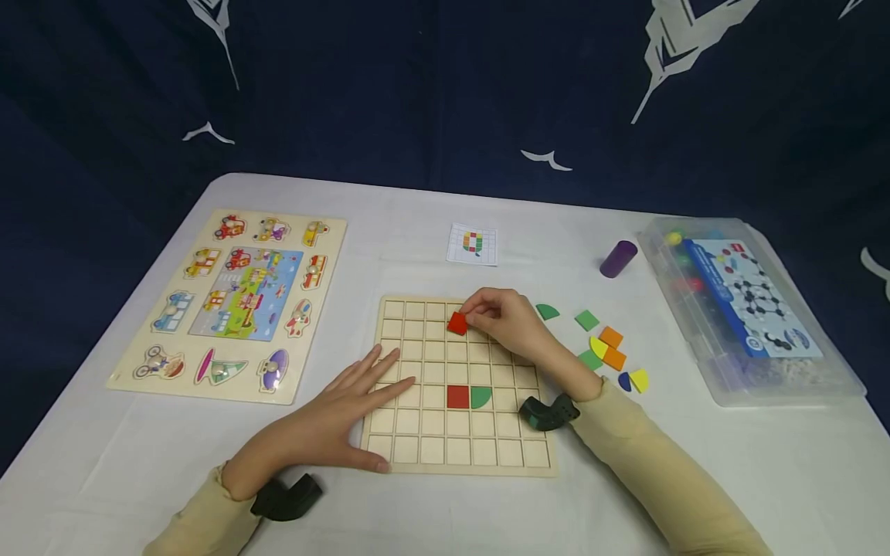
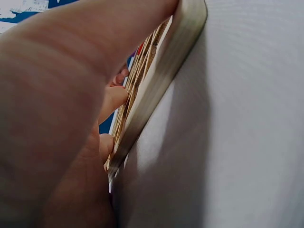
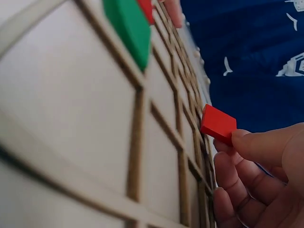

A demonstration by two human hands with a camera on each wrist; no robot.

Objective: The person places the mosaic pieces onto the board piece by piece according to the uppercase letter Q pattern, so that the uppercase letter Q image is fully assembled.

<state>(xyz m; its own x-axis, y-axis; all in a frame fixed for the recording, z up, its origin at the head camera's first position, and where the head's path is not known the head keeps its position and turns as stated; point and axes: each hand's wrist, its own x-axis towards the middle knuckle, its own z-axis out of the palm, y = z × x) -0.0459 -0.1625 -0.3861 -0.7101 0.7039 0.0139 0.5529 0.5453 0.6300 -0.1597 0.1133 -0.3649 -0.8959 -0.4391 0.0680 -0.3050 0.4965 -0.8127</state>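
Observation:
A wooden grid board [image 1: 424, 455] lies on the white table. My right hand [image 1: 511, 320] pinches a red square tile [image 1: 456, 323] between thumb and fingers, over the upper part of the board. In the right wrist view that red tile [image 3: 218, 124] is tilted, its corner close to the grid. My left hand [image 1: 341, 417] lies spread across the board's left edge, fingers straight, thumb at the lower left corner. Another red square [image 1: 457, 397] and a green quarter-circle tile [image 1: 480, 397] sit side by side in cells lower on the board.
Right of the board lie loose tiles, among them a green square [image 1: 587, 320] and an orange square [image 1: 615, 358]. A pattern card [image 1: 472, 244] lies behind the board, a purple cylinder [image 1: 618, 259] further right. A picture puzzle [image 1: 292, 386] is at left, a clear plastic case [image 1: 695, 340] at right.

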